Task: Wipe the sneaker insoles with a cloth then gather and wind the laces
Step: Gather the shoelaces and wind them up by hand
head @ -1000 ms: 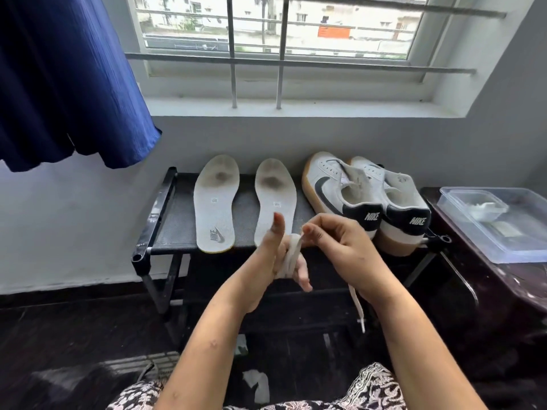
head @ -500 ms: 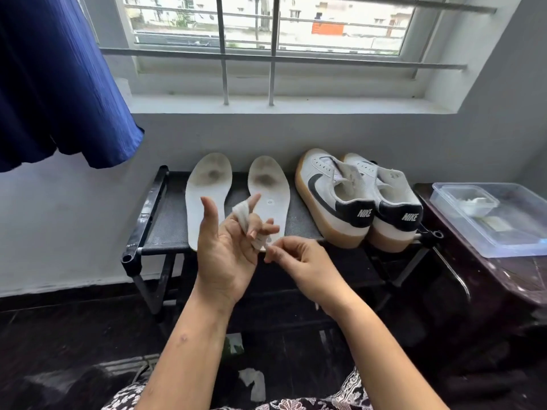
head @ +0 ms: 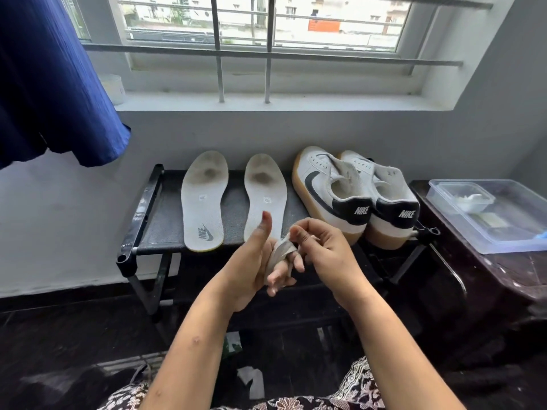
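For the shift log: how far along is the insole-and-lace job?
Looks done: both sneakers sit unlaced on the rack, insoles laid out beside them, though they show dark patches, so wiping is unconfirmed. In hand: a lace is wound round the fingers of the left hand, the right hand pinching it. Left: finish this coil; a second lace isn't visible.

Low black rack against the wall: two worn insoles side by side at left, white sneakers touching, heels outward, at right.
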